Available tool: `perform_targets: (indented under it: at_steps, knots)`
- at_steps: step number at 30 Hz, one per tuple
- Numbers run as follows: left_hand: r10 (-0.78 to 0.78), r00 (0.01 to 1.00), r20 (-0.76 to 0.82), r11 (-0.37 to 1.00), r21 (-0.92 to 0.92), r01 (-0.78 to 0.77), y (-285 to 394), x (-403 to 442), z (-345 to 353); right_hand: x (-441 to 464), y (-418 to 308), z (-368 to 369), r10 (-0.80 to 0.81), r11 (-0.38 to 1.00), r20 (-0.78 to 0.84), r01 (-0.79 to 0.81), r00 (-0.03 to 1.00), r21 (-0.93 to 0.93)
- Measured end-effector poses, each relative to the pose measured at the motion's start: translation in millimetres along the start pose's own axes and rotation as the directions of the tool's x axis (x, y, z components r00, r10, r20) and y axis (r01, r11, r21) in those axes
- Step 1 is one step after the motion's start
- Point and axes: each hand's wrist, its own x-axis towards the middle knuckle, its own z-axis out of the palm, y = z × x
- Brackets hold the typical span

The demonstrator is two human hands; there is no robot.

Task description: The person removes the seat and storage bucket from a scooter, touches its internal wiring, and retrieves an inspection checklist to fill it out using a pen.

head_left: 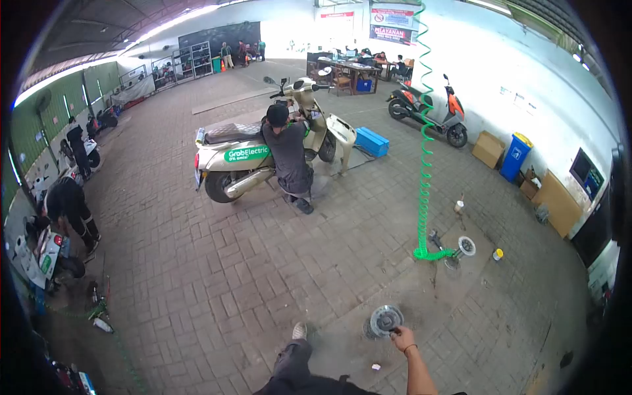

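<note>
Low in the head view, my right hand [403, 338] reaches down to a round grey metal part [386, 317] with a ringed, hub-like face. My fingers are closed at its near right edge, around a small dark thing too small to make out. Whether the hand also bears the part's weight is unclear. A small whitish scrap [376, 367] lies on the paving below. My left hand is outside the view. Farther right is a second round metal part [466, 246], beside the lower end of a green coiled air hose [424, 191] and a dark tool [436, 239].
A co-worker [288, 145] crouches at a cream scooter [230, 158]. A blue toolbox [372, 141] stands behind it. More people and scooters line the left wall. A yellow-topped pot [498, 254] and a white cup [459, 206] stand on the brick floor [230, 283].
</note>
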Motion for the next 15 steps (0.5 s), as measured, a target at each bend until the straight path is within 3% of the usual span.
perform_targets:
  at_steps: [2, 4, 5, 6, 7, 8, 9, 10, 11, 13, 15]
  knots:
    - [0.045, 0.998, -0.054, 0.999, 0.001, -0.045, 73.8, 38.2, -52.2, 35.0, -3.5, 14.2, 0.084, 0.967, 0.137, -0.048, 0.987, -0.252]
    - [0.232, 0.956, -0.179, 0.972, 0.088, -0.219, 148.3, 99.8, -98.8, 61.3, -12.6, 13.7, 0.124, 0.957, 0.443, 0.011, 0.888, -0.288]
    - [0.413, 0.864, -0.287, 0.909, 0.192, -0.37, 195.3, 138.1, -125.6, 79.6, -21.0, 12.5, 0.144, 0.961, 0.443, -0.018, 0.885, -0.277]
    - [0.56, 0.728, -0.396, 0.828, 0.28, -0.485, 248.9, 168.8, -158.9, 95.1, -32.9, 10.8, 0.234, 0.972, 0.446, -0.208, 0.864, -0.106]
    - [0.442, 0.859, -0.256, 0.897, 0.13, -0.423, 325.1, 155.1, -224.4, 117.4, -42.9, 9.4, 0.308, 0.923, 0.464, -0.379, 0.831, 0.067]
    - [0.509, 0.772, -0.379, 0.855, 0.123, -0.504, 398.1, 160.0, -269.0, 140.9, -60.6, -0.3, 0.325, 0.889, 0.431, -0.428, 0.842, 0.165]
    - [0.584, 0.663, -0.469, 0.777, 0.085, -0.624, 466.6, 170.0, -310.8, 174.0, -53.1, 3.0, 0.32, 0.887, 0.437, -0.428, 0.841, 0.173]
    - [0.621, 0.623, -0.475, 0.721, 0.034, -0.692, 534.9, 177.9, -351.0, 208.6, -43.7, 4.4, 0.298, 0.896, 0.376, -0.392, 0.878, 0.206]
    - [0.713, 0.492, -0.499, 0.63, 0.15, -0.762, 595.0, 196.3, -386.3, 245.2, -30.7, 9.8, 0.274, 0.904, 0.314, -0.355, 0.909, 0.237]
    - [0.705, 0.444, -0.553, 0.619, 0.174, -0.766, 713.1, 194.3, -440.0, 322.1, -36.3, 5.1, 0.322, 0.848, 0.325, -0.423, 0.889, 0.319]
    - [0.668, 0.446, -0.596, 0.624, 0.122, -0.772, 800.0, 207.7, -465.4, 402.4, -58.2, -18.6, 0.272, 0.929, 0.369, -0.343, 0.889, 0.14]
